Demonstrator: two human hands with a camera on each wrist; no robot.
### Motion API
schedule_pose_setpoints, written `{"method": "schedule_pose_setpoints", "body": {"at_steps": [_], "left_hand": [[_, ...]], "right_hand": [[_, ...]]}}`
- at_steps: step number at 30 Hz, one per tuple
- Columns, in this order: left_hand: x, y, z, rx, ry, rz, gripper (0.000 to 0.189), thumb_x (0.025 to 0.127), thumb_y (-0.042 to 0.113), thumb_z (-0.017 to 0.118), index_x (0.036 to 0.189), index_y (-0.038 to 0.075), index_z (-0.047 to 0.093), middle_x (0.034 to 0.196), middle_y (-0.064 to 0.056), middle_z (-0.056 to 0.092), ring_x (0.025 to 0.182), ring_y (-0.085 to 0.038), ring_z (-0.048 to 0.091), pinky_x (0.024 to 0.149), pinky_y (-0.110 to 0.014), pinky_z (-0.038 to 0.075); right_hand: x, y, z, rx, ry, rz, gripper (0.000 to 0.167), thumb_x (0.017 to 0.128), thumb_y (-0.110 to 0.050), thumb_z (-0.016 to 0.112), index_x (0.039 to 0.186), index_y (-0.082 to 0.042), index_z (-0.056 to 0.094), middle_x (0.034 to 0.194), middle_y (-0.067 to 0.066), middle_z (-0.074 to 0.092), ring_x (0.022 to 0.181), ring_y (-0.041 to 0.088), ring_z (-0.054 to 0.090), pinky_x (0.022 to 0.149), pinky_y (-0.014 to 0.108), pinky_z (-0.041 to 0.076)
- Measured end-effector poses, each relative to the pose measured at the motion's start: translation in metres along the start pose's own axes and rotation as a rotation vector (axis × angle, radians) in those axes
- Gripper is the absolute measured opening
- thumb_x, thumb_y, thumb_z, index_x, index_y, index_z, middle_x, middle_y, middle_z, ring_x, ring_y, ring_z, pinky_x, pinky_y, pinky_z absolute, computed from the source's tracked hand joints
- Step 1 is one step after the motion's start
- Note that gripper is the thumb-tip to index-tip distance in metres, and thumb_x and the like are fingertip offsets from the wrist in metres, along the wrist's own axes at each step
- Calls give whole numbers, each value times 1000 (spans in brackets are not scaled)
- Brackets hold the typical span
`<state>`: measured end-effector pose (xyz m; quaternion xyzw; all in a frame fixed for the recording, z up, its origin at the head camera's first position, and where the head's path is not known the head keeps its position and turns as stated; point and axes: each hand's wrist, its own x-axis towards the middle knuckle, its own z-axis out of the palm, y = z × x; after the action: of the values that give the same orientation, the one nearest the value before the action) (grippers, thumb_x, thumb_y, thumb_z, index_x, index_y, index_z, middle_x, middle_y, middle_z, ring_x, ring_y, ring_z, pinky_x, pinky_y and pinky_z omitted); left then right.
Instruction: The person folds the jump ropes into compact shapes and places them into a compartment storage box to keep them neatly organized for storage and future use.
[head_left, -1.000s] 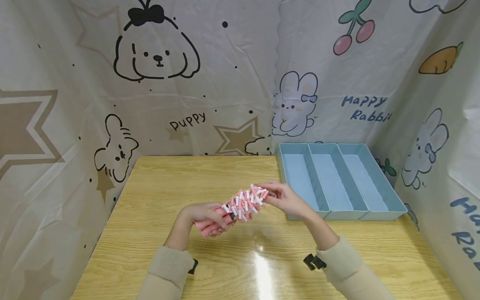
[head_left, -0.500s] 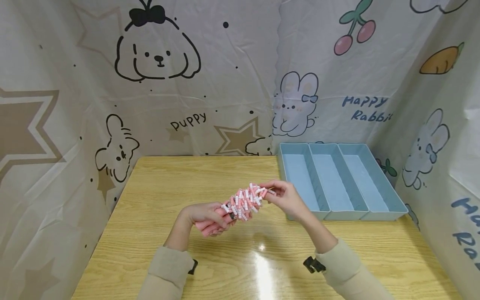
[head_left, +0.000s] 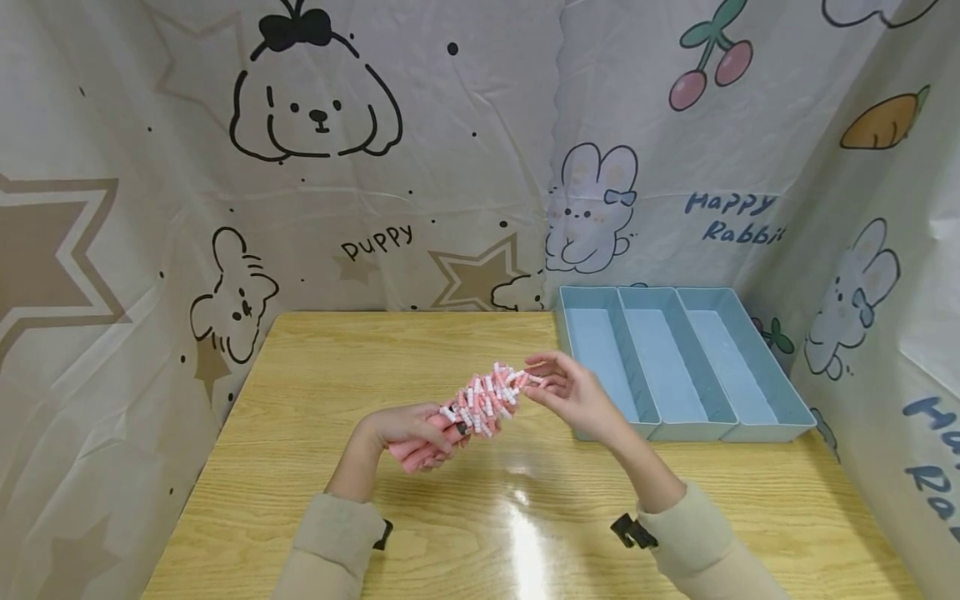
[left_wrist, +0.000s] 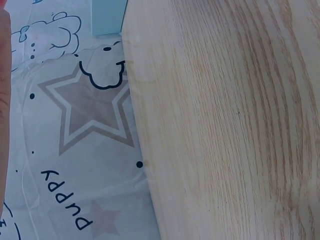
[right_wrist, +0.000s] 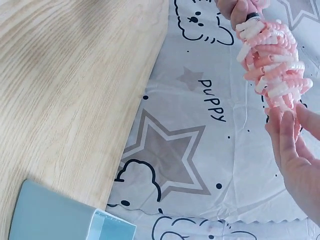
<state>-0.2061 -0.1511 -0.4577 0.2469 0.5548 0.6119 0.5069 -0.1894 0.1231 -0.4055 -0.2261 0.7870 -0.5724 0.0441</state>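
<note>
A beaded jump rope [head_left: 486,398] with pink and white beads is bundled up above the table, slanting up to the right. My left hand [head_left: 408,427] grips its pink handles [head_left: 420,451] at the lower end; black collars show where handles meet beads. At the bundle's far end, my right hand [head_left: 567,388] pinches the beaded tip between thumb and fingers. The right wrist view shows the wound jump rope [right_wrist: 274,60] close up, the right hand [right_wrist: 295,155] at its tip. Only a strip of the left hand [left_wrist: 4,100] appears in the left wrist view.
A light blue tray [head_left: 651,431] with three compartments stands at the table's back right, just behind the right hand. The wooden table [head_left: 337,358] has a patterned cloth [head_left: 450,167] hanging behind it and at both sides.
The right hand has shifted slightly right and up, with its fingers now round the beaded tip. The jump rope bundle has tilted a little upward; the left hand keeps its grip.
</note>
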Motion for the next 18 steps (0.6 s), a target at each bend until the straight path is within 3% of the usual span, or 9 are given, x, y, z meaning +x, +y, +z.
{"method": "schedule_pose_setpoints", "body": {"at_steps": [5,10,13,18], "left_hand": [[0,0,1,10,17,3,20,84,6,52,101,-2,46,69,-3,52,54,-11,50,50,-25,45],[0,1,3,16,10,0,17,84,5,51,99,-2,48,67,-3,52,53,-11,49,49,-25,44],[1,1,3,14,-3,4,16,84,4,49,99,-2,49,67,-3,52,54,-10,49,50,-25,44],[2,0,4,22,-18,9,16,85,5,49,99,-1,49,67,-3,51,54,-11,49,51,-24,44]], "right_hand": [[-1,1,5,-18,117,15,29,74,3,70,100,9,56,95,20,63,79,9,61,72,21,52],[-1,3,7,15,153,-25,35,74,2,71,106,9,59,92,21,64,75,7,62,68,21,53],[-2,5,9,5,156,-94,36,75,0,70,108,7,60,91,20,65,74,7,61,65,21,52],[-3,7,12,-110,178,-282,18,75,4,69,93,4,65,85,14,65,69,10,60,59,22,52]]}}
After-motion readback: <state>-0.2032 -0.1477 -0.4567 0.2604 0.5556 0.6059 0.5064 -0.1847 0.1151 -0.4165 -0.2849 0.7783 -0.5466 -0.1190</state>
